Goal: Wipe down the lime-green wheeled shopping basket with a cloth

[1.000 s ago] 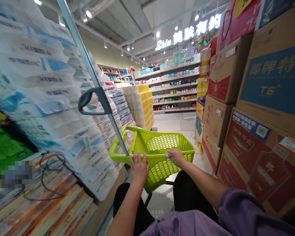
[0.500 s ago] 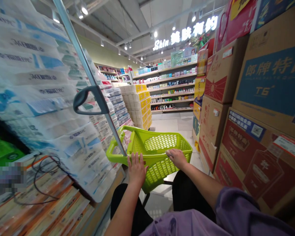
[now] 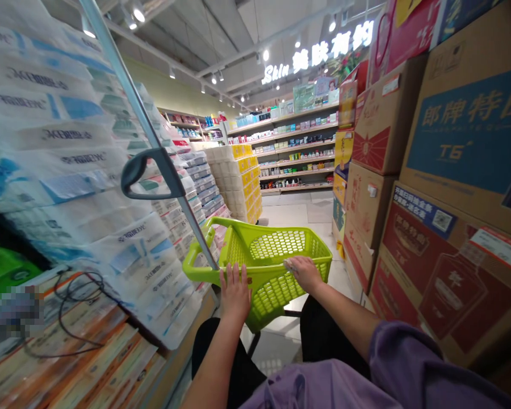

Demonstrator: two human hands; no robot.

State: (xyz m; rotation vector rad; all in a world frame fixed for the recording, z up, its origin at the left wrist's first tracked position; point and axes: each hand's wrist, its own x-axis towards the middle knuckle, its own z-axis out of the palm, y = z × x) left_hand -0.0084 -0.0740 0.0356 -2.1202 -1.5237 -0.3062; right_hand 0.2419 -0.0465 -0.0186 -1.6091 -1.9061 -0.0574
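Observation:
A lime-green plastic shopping cart (image 3: 276,295) with perforated sides stands sideways in front of my knees, its basket showing nothing inside. Flat against the near rim, toward the cart's handle end, lies my left hand (image 3: 235,292), fingers stretched and slightly apart. My right hand (image 3: 305,272) has its fingers curled over the same rim farther right; the fingertips are partly hidden. A metal pole (image 3: 191,218) slants up to the left from beside the cart's handle end. On it sits a grey loop-shaped grip (image 3: 153,176), which neither hand touches.
Wrapped tissue packs (image 3: 63,142) are piled high along the left. Cardboard cartons (image 3: 464,136) form a wall on the right. Ahead, past a stack of yellow-and-white packs (image 3: 238,182), are stocked shelves (image 3: 298,147). A black cable (image 3: 63,318) lies over boxes at lower left.
The view has shifted slightly, so the cartons and pole appear a little farther left. Both hands stay on the cart's rim; the cart sits almost unchanged before me.

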